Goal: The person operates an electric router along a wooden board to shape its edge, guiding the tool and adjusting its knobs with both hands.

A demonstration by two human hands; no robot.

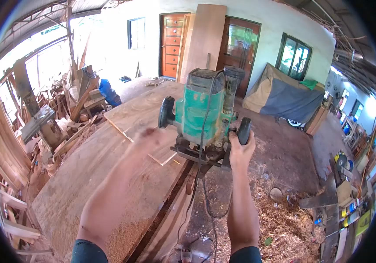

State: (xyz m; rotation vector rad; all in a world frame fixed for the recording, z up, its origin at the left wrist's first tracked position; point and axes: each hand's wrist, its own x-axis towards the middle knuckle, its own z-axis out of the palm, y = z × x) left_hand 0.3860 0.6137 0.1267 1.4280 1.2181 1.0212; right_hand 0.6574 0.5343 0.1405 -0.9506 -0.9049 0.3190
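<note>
A green plunge router [203, 107] with black side handles stands at the edge of a broad wooden board [87, 162]. My right hand [242, 149] is closed around its right handle [244, 130]. Smeared by motion, my left hand [149, 136] is over the board, just below and left of the left handle [166, 111]; its fingers cannot be made out. A black power cord [203, 131] runs down the router's front and hangs toward the floor. Beside the left hand, thin wood strips [164, 160] and a pencil-like yellow stick [176, 161] lie on the board.
Wood shavings [280, 223] cover the floor at the lower right. Scrap wood [72, 109] is piled at the left, near a blue bag [109, 92]. A tarp-covered vehicle [282, 94] stands by the far wall. Tools and cans [352, 210] line the right side.
</note>
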